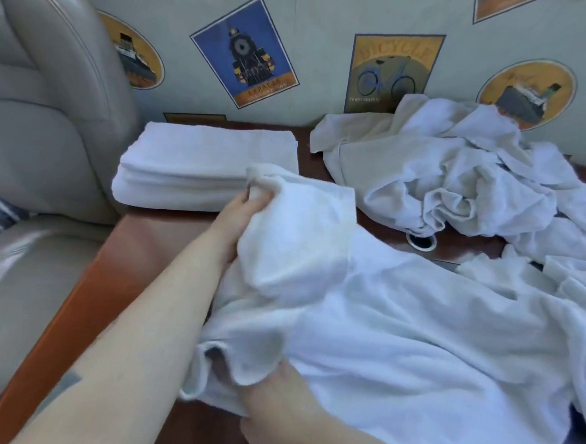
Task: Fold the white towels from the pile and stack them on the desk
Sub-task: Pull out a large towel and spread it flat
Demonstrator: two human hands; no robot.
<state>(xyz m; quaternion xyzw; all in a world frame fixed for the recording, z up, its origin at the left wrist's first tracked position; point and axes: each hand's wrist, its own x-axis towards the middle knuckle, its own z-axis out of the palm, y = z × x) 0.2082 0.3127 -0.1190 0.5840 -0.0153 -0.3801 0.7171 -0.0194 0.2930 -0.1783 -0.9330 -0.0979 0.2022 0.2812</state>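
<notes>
my left hand (pixel 248 205) grips a raised corner of the towel (pixel 398 331). my right hand (pixel 284 403) pinches its near edge. folded stack (pixel 202 161) sits on the surface (pixel 153 234).

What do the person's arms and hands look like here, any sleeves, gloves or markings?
Both are bare: no sleeves, gloves, rings or watch in view. The left forearm carries a dark grey tattoo-like mark near the frame's bottom. The left hand and right hand look unmarked.

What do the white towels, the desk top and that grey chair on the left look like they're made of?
The towel being folded and the folded stack look like cotton terry: a matte, nubby pile with soft creases. The desk seems to be reddish-brown wood or a wood-look veneer with a smooth, slightly glossy finish. The chair looks like grey leather or vinyl, given its sheen and stitched seams.
</notes>
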